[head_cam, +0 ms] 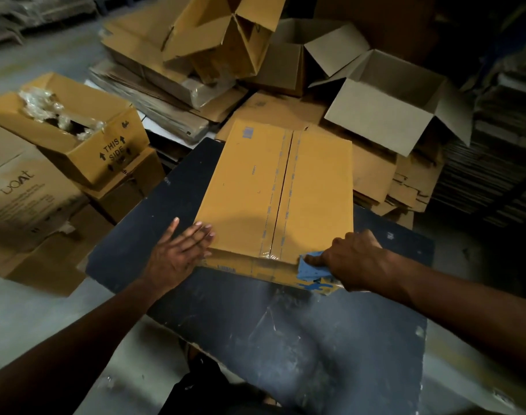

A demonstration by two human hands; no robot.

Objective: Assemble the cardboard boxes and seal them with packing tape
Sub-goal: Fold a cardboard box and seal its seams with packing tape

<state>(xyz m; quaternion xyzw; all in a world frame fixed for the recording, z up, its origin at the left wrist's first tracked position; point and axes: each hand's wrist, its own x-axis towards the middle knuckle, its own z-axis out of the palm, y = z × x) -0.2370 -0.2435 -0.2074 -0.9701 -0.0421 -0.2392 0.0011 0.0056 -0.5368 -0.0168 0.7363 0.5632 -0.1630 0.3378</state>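
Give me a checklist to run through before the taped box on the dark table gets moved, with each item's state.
1. Flat brown cardboard box lies fully on the dark scuffed table: ok.
2. Clear packing tape runs the whole length of the centre seam: ok.
3. Tape folded down over the near edge: ok, though wrinkled.
4. Left hand steadies the box's left near corner with straight fingers: ok.
5. Right hand presses a blue piece at the right near corner; what the piece is: cannot tell.
6. Far end of the tape stuck down: cannot tell.
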